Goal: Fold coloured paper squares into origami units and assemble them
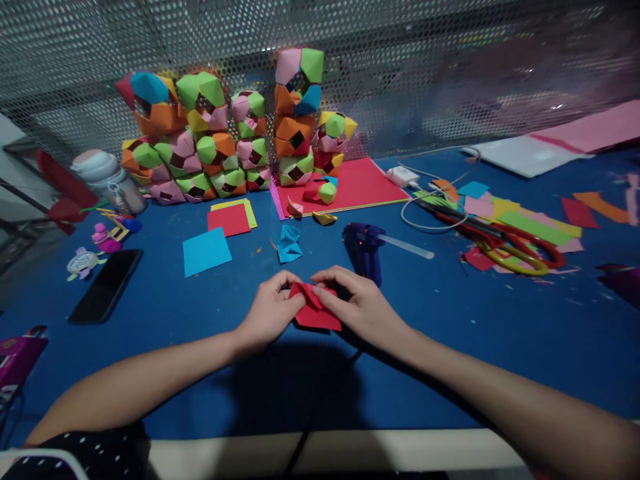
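You hold a small folded red paper (317,320) in front of you, between your 2 hands, over the blue desk (190,380). I cannot tell if it touches the desk. The fingers (296,306) of your left hand (265,312) pinch its left side. Your right hand (363,303) pinches its top right part. 1 folded blue paper (289,244) sits just past your left hand. A dark blue glue gun (367,243) lies just past your right hand, with a see-through stick (407,247) poking out. A black phone (106,287) lies well to the left. Bright paper shapes (215,153) stand in stacks at the back.
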`<control>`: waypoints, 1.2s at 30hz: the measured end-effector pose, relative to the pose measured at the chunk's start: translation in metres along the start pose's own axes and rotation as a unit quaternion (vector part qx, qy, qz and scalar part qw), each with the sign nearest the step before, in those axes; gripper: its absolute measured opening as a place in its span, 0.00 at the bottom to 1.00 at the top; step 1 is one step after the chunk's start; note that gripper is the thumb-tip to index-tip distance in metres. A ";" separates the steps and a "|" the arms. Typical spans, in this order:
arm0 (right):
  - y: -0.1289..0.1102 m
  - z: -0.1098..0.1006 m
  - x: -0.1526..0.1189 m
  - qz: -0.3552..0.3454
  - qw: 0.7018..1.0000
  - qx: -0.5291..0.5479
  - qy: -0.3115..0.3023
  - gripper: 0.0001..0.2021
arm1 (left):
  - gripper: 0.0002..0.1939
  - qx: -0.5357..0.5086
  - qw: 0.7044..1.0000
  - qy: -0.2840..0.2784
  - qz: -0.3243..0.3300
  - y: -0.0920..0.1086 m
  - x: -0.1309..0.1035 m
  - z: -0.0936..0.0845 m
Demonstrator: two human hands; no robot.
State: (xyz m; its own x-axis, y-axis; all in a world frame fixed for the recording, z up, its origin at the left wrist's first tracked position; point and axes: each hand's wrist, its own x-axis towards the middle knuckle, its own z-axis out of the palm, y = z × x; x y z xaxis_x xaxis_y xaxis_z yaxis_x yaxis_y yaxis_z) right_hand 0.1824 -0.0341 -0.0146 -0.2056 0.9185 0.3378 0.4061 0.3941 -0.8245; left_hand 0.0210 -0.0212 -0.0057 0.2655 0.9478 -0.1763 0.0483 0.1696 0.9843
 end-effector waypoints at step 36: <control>-0.009 -0.009 0.004 0.072 0.994 0.066 -0.042 0.09 | 0.04 0.024 0.998 -0.054 0.019 0.001 0.000 -0.003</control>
State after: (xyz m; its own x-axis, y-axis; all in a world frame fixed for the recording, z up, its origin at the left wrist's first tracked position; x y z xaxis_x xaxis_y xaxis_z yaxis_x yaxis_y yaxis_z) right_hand 0.1862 -0.0337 -0.0019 -0.2299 0.9570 0.1769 0.3181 0.2457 -0.9157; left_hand 0.0177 -0.0206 -0.0050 0.3708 0.9179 -0.1409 0.0821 0.1188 0.9895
